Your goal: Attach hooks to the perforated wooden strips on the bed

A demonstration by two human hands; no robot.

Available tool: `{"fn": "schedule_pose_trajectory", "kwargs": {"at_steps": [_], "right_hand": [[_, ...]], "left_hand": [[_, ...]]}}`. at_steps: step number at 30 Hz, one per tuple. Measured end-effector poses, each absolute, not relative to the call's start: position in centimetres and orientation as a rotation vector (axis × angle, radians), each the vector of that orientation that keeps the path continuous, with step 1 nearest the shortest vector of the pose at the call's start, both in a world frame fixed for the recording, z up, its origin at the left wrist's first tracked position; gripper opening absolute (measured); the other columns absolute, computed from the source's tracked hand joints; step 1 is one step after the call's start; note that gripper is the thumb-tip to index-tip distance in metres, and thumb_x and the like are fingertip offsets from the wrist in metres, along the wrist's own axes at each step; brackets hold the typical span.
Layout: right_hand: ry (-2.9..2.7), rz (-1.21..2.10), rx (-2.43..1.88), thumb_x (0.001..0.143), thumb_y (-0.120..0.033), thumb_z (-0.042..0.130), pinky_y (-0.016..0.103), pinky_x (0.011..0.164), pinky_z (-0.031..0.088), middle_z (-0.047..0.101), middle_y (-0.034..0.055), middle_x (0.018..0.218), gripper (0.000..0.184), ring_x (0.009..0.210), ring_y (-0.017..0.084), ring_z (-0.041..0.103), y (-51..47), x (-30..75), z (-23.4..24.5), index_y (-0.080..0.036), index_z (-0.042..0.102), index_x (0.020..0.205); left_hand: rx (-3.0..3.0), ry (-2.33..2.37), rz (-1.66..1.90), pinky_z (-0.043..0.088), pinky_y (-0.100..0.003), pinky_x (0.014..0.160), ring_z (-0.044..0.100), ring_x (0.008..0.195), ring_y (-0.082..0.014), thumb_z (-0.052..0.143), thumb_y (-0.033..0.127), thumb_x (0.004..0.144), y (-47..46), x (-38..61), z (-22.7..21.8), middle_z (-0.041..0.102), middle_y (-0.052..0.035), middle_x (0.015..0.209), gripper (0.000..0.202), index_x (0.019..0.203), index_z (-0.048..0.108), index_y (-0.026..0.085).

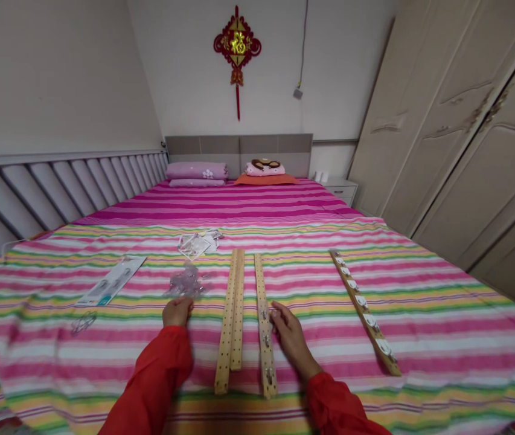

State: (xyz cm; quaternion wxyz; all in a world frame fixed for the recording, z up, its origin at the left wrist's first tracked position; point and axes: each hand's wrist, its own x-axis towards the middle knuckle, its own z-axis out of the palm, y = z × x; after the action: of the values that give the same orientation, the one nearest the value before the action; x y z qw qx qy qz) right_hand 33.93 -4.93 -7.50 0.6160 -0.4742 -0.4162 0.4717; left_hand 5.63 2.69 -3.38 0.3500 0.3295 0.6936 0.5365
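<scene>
My left hand (178, 311) is closed, its fingertips at the near edge of a heap of clear plastic packets (188, 281) with small shiny pieces in it. Whatever those fingers hold is too small to make out. My right hand (290, 334) has its fingers bent together beside a perforated wooden strip (259, 284), at a small metal fitting (265, 315) on it. Nearer me, two more metal fittings (266, 341) sit along that strip. Left of it lie two bare perforated wooden strips, a longer one (226, 326) and a shorter one (237, 326), side by side.
At right lies a wooden strip (357, 296) bearing several white round pieces. A blister card (115, 281) and a thin, clear looped item (84, 323) are at left. White cards (198, 243) lie beyond the packets. A striped sheet (442, 338) covers the bed; a railing (71, 184) borders its left.
</scene>
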Motion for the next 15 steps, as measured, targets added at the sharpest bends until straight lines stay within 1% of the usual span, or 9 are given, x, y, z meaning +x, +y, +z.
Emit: {"fn": "schedule_pose_trajectory", "kwargs": {"at_steps": [1,3,6,8,11,15], "right_hand": [[-0.959,1.086,-1.093,0.072,-0.049,0.066,0.026,0.049,0.041,0.058,-0.0012,0.066,0.048,0.053,0.013,0.049,-4.9,33.9,-7.5,-0.016,0.062,0.107],[-0.958,1.088,-1.094,0.073,-0.049,0.065,0.026,0.049,0.04,0.057,-0.0017,0.065,0.048,0.053,0.013,0.049,-5.0,33.9,-7.5,-0.016,0.062,0.107],[-0.947,1.092,-1.093,0.072,-0.05,0.066,0.025,0.048,0.039,0.056,-0.0022,0.063,0.048,0.052,0.012,0.048,-5.1,33.8,-7.3,-0.015,0.062,0.106],[-0.935,1.094,-1.091,0.071,-0.05,0.066,0.025,0.047,0.039,0.057,-0.0018,0.063,0.048,0.051,0.012,0.048,-5.2,33.8,-7.1,-0.015,0.063,0.105],[-0.915,1.102,-1.078,0.07,-0.049,0.068,0.024,0.046,0.038,0.059,-0.0011,0.065,0.047,0.05,0.012,0.049,-5.1,33.8,-7.2,-0.016,0.063,0.103],[-0.871,1.151,-1.041,0.069,-0.047,0.069,0.023,0.043,0.036,0.06,-0.0011,0.065,0.047,0.047,0.01,0.048,-4.9,34.0,-7.5,-0.015,0.063,0.103]], "left_hand": [[0.808,1.759,1.38,0.029,-0.02,0.037,0.037,0.034,-0.0066,0.064,0.02,0.055,2.4,5.7,-3.2,0.043,0.0053,0.036,0.02,0.045,0.047,0.018],[0.711,1.678,1.378,0.031,-0.018,0.037,0.04,0.036,-0.0059,0.064,0.019,0.055,1.8,5.8,-2.8,0.047,0.0039,0.04,0.016,0.048,0.05,0.016],[0.628,1.594,1.422,0.035,-0.016,0.041,0.045,0.041,-0.0052,0.065,0.017,0.055,0.9,6.3,-2.0,0.053,0.0034,0.047,0.011,0.059,0.056,0.014],[0.591,1.518,1.498,0.035,-0.015,0.042,0.046,0.044,-0.0045,0.068,0.017,0.053,0.2,6.8,-1.6,0.054,0.0044,0.049,0.016,0.066,0.059,0.014],[0.583,1.374,1.582,0.035,-0.014,0.043,0.047,0.047,-0.0042,0.075,0.019,0.048,-0.8,7.8,-1.4,0.057,0.0045,0.054,0.032,0.077,0.064,0.013],[0.683,1.29,1.518,0.033,-0.014,0.043,0.045,0.048,-0.003,0.081,0.027,0.045,-2.2,10.0,-1.0,0.06,0.0043,0.059,0.049,0.089,0.067,0.012]]}}
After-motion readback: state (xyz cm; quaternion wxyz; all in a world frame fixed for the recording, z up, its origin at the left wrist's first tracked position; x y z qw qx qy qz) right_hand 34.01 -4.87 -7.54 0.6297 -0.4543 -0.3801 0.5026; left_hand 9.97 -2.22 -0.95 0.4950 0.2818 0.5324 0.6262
